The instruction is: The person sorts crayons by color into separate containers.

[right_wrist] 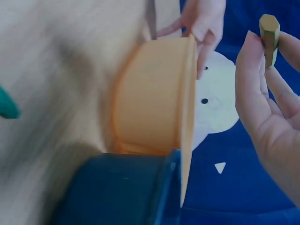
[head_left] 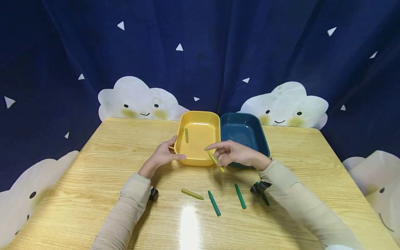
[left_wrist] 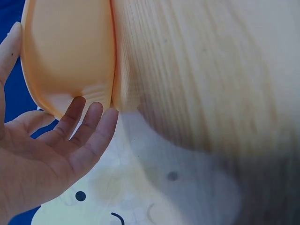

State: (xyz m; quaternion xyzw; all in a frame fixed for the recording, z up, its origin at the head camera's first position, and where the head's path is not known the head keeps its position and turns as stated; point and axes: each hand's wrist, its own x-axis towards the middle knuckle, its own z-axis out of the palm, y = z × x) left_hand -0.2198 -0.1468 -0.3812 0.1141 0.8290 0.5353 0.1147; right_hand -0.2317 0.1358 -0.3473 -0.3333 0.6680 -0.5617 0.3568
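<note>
My right hand (head_left: 234, 152) pinches a yellow crayon (head_left: 215, 160) between thumb and fingers, above the near right corner of the yellow bin (head_left: 200, 162). In the right wrist view, the six-sided end of this crayon (right_wrist: 269, 23) shows up close. My left hand (head_left: 162, 152) rests against the bin's near left corner, thumb on the front rim and fairly straight fingers along the outer left side. One yellow crayon (head_left: 186, 135) lies inside the bin. On the table are another yellow crayon (head_left: 192, 193) and green crayons (head_left: 214, 203), one partly hidden below my right wrist.
A dark blue bin (head_left: 239, 130) stands right beside the yellow one, its near edge partly covered by my right hand. Behind the wooden table (head_left: 109, 156) hangs a navy curtain (head_left: 200, 52) with clouds and white triangles. Small black cameras (head_left: 259, 188) sit at both wrists.
</note>
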